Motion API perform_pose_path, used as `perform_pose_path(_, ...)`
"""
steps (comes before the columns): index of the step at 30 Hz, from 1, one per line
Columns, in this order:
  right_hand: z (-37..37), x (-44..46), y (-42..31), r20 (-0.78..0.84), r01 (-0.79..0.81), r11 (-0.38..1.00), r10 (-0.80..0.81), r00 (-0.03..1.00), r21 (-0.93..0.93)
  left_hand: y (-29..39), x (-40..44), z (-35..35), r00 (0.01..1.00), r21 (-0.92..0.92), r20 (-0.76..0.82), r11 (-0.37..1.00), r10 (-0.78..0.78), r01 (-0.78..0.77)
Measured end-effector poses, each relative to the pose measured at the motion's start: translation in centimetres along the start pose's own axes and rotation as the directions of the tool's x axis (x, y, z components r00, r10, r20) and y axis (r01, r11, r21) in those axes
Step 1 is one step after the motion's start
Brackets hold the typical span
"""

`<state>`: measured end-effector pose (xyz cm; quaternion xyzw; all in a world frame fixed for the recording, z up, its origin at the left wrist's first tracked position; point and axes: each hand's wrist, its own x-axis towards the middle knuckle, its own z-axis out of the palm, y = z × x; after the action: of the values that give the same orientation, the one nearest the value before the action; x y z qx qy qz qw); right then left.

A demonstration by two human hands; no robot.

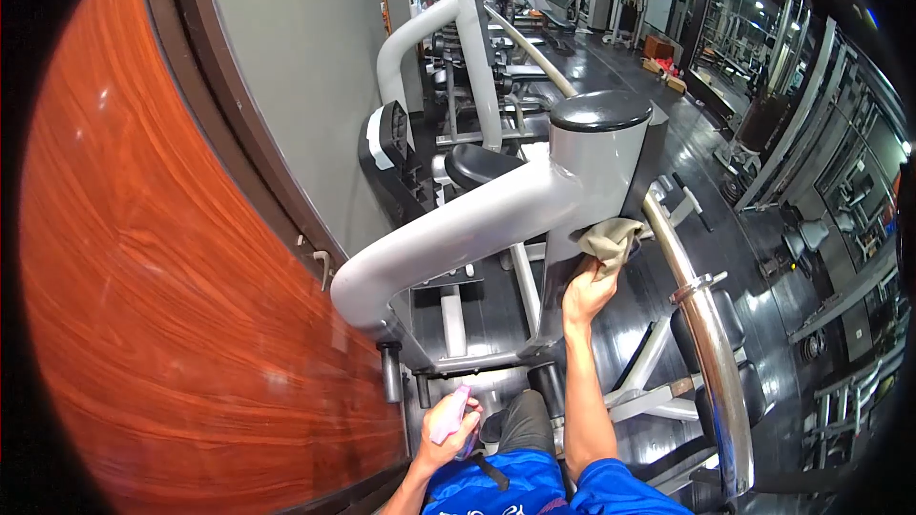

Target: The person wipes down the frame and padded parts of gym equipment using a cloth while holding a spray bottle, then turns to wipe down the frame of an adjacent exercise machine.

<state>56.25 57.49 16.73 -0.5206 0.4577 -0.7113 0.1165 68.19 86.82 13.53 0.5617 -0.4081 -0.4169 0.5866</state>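
My right hand (591,298) is wrapped round a beige cloth (611,240), which is bunched against the side of the machine's thick grey upright (596,167). A black cap tops that upright, and a curved light-grey tube (458,229) runs from it down to the left. Low in front of my body, my left hand (445,431) is closed on a spray bottle with a pink top (450,422); my fingers hide most of its body. To the right of my right arm slopes a chrome bar (701,334) with a collar on it.
A glossy reddish wood panel (181,257) stands close on my left, with a grey wall (296,67) beyond it. Black pads (711,324) and grey frame tubes lie low on the right. More gym machines and a mirror (744,33) stand farther off on the dark floor (754,238).
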Motion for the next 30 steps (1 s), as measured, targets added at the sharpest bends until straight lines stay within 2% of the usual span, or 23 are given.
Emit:
perform_pose_path(3, -0.2, -0.1, -0.4, 0.058, -0.003, 0.997, -0.002, 0.998, 0.078, -0.1, 0.2, 0.2, 0.999, -0.019, -0.037, 1.0, 0.007, -0.007)
perform_pose_path(6, 0.0, 2.2, -3.2, 0.01, 0.284, 0.948, -0.289, 0.957, 0.143, 0.3, 0.5, 0.3, 0.999, -0.058, -0.03, 0.998, -0.033, 0.031)
perform_pose_path(8, 0.4, 4.8, -6.0, 0.039, 0.302, 0.911, -0.325, 0.945, 0.281, 0.4, 0.8, 0.4, 0.999, -0.078, -0.018, 0.996, -0.049, 0.048)
perform_pose_path(10, 0.9, 8.9, -9.7, 0.062, 0.494, 0.852, -0.51, 0.858, 0.17, 0.5, 1.2, 0.7, 0.999, -0.089, -0.018, 0.995, -0.038, 0.036)
perform_pose_path(12, 1.5, 11.9, -12.8, 0.171, 0.553, 0.83, -0.556, 0.814, 0.065, 0.6, 1.6, 0.9, 1.0, -0.078, -0.002, 0.997, -0.014, 0.013)
perform_pose_path(13, 2.2, 12.1, -12.8, 0.113, 0.535, 0.844, -0.537, 0.836, 0.05, 0.6, 1.7, 0.9, 1.0, -0.072, 0.004, 0.997, -0.002, 0.002)
perform_pose_path(17, 1.7, 9.7, -10.5, 0.105, 0.451, 0.893, -0.449, 0.887, 0.008, 0.6, 2.0, 0.8, 1.0, -0.06, 0.0, 0.998, 0.0, 0.0)
perform_pose_path(20, 0.9, 4.9, -3.9, 0.148, 0.287, 0.958, -0.285, 0.947, 0.013, 0.3, 1.9, 0.6, 1.0, -0.05, -0.006, 0.999, 0.0, -0.001)
perform_pose_path(24, -1.1, -1.9, 6.0, 0.216, 0.188, 0.973, -0.157, 0.964, -0.131, 0.0, 1.5, 0.3, 1.0, 0.006, 0.006, 1.0, 0.02, -0.02)
perform_pose_path(27, -2.7, -6.1, 10.8, 0.183, 0.048, 0.981, -0.013, 0.983, -0.189, -0.2, 1.0, 0.1, 1.0, 0.008, 0.013, 1.0, 0.017, -0.017)
perform_pose_path(28, -3.3, -6.7, 11.6, 0.188, -0.095, 0.971, 0.138, 0.972, -0.219, -0.2, 0.8, 0.0, 1.0, 0.003, 0.012, 1.0, 0.01, -0.01)
perform_pose_path(30, -4.3, -7.4, 13.3, 0.189, -0.365, 0.889, 0.423, 0.886, -0.277, 0.1, 0.5, -0.3, 1.0, 0.006, 0.027, 1.0, -0.01, 0.01)
